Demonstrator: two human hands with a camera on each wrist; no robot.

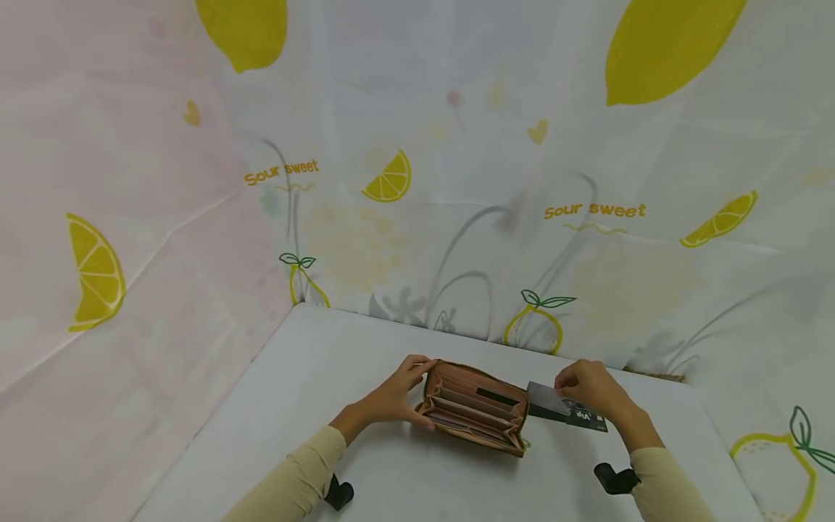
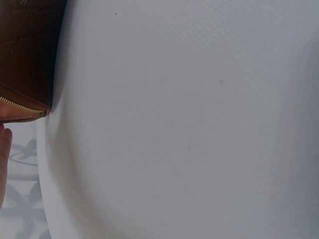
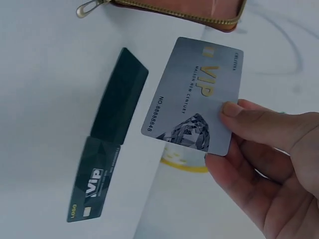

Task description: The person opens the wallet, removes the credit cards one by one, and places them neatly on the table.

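Note:
A brown zip-around wallet [image 1: 479,438] stands unzipped on the table, its pleated compartments facing up. My left hand [image 1: 390,395] grips its left end, fingers at the far corner and thumb at the near one. Inside, a dark strip [image 1: 497,396] shows in one compartment. To the right of the wallet, my right hand [image 1: 592,386] pinches a silver VIP card [image 3: 197,94] with a diamond picture between thumb and fingers. Below that card lie a dark green VIP card [image 3: 94,177] and a plain dark card [image 3: 119,97], end to end and slightly overlapping.
The white table [image 1: 293,377] meets lemon-printed cloth walls [image 1: 417,239] at the back and left. A metal zipper pull [image 3: 88,9] sticks out from the wallet's right end. Black wrist mounts [image 1: 616,479] hang at both forearms.

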